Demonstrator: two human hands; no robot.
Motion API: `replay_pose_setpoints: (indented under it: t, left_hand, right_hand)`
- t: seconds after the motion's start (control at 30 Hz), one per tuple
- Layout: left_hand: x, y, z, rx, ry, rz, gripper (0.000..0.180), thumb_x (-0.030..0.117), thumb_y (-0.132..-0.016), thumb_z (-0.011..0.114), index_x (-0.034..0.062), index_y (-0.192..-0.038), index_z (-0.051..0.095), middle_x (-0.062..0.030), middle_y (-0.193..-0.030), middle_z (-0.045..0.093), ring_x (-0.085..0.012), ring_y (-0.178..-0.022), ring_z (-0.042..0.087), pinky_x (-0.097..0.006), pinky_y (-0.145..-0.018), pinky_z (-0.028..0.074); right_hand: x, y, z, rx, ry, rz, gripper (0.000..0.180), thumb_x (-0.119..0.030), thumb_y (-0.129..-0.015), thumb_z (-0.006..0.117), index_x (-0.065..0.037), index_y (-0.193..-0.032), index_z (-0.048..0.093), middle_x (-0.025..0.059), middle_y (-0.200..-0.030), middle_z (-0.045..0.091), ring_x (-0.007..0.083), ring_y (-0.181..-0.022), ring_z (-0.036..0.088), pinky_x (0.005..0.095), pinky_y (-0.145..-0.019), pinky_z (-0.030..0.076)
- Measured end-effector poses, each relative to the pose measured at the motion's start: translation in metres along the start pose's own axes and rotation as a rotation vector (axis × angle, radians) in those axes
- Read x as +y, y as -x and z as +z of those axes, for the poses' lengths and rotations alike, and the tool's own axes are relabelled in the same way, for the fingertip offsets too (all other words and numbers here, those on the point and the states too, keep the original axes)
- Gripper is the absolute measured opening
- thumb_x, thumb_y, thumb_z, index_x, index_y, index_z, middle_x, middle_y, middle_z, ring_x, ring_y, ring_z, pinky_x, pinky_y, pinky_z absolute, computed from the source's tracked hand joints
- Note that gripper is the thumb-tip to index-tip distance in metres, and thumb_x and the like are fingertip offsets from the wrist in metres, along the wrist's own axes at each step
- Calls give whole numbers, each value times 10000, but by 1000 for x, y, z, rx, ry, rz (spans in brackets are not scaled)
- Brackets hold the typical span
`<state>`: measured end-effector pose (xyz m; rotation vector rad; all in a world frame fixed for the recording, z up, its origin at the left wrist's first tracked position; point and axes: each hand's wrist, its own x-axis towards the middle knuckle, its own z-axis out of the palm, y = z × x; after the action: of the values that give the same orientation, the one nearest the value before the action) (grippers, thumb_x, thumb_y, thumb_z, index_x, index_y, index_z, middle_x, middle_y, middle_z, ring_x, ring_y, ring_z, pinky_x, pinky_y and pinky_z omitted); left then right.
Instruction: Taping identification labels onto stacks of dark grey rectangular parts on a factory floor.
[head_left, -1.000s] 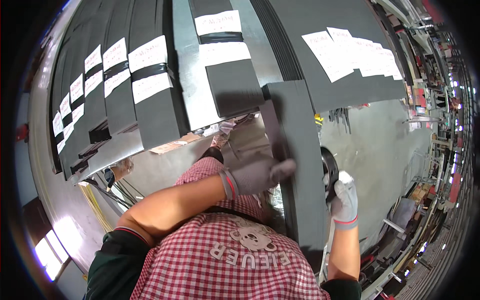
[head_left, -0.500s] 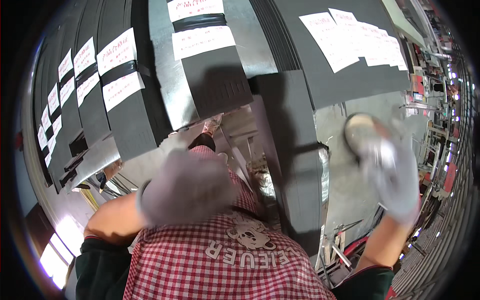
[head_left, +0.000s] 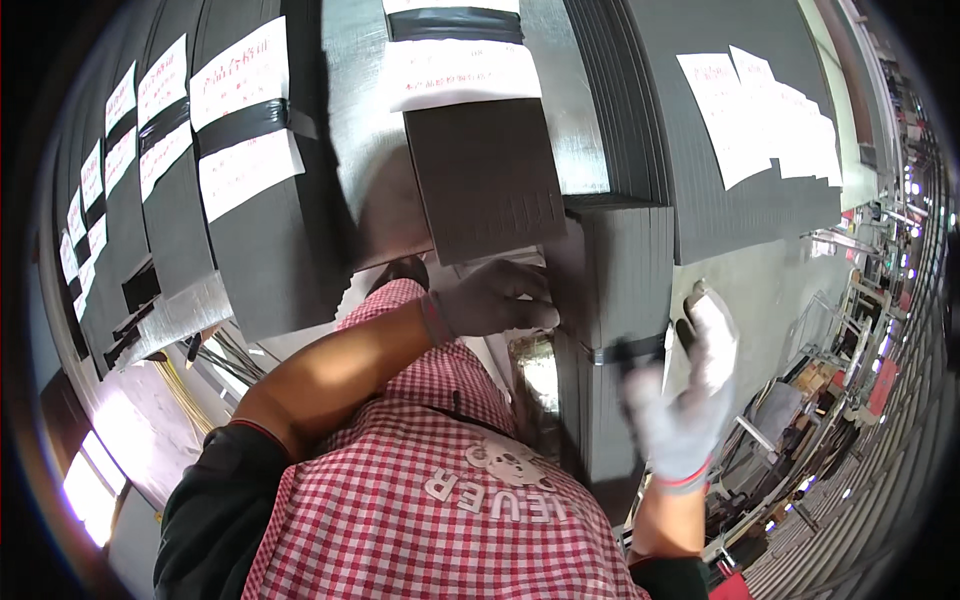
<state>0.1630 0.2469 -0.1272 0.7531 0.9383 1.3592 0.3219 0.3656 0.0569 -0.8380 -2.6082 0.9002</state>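
A stack of dark grey strips [head_left: 622,265] stands on edge in front of me, with a black tape band [head_left: 636,350] across it. My left hand [head_left: 497,300], in a grey glove, reaches to the stack's left side. Its fingers are slightly bent and apart, the fingertips at or against that side; nothing shows in them. My right hand [head_left: 690,390], also gloved, is just right of the band. Its thumb and fingers are spread, the fingers pointing away from me, and I see nothing held. Motion blurs the thumb near the band.
Banded stacks with white paper labels [head_left: 250,165] stand at the left. Another labelled dark stack [head_left: 485,180] lies ahead on a shiny metal surface [head_left: 365,110]. Loose white labels [head_left: 760,120] lie on a dark grey stack [head_left: 745,225] at the right. Metal frames [head_left: 800,330] stand beyond.
My left hand has moved right to the stack's side. My right hand has moved left to the stack; the roll of tape it held is no longer visible. A black band now crosses the stack.
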Motion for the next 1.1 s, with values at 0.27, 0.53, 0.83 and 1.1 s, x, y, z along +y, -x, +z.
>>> replay_pose_setpoints:
  t: [0.27, 0.53, 0.83, 1.1]
  left_hand:
    - [1, 6, -35, 91, -673, -282, 269, 70, -678, 826, -28, -825, 624, -60, -791, 625, -107, -759, 579, -301, -628, 458]
    - [221, 34, 53, -110, -938, 169, 346, 192, -691, 789, 51, -637, 477, -99, -606, 492, -273, -534, 468, -356, -542, 408]
    - [157, -54, 59, -307, -1080, 648, 466, 439, -924, 457, 24, -804, 631, -155, -742, 594, -356, -761, 588, -444, -698, 470]
    - [132, -58, 46, -249, -1125, 750, 362, 379, -798, 659, 24, -867, 631, -123, -724, 578, -322, -734, 595, -406, -709, 463]
  right_hand:
    - [-29, 6, 37, 8, 334, 1, 673, -80, -733, 677, -82, -1368, 454, 279, -1401, 363, 460, -1257, 421, 468, -1019, 407]
    - [-17, 9, 38, 208, 111, -103, 756, -196, -728, 781, -37, -1375, 423, 269, -1376, 408, 434, -1197, 496, 458, -937, 454]
    - [29, 16, -24, 214, -144, 366, 265, -205, -886, 578, 2, -1050, 598, 93, -988, 637, 162, -939, 585, 337, -931, 438]
    - [-23, -50, -72, -364, 370, -109, 198, -246, -861, 617, -89, -768, 694, 43, -698, 660, 228, -716, 650, 360, -1007, 398]
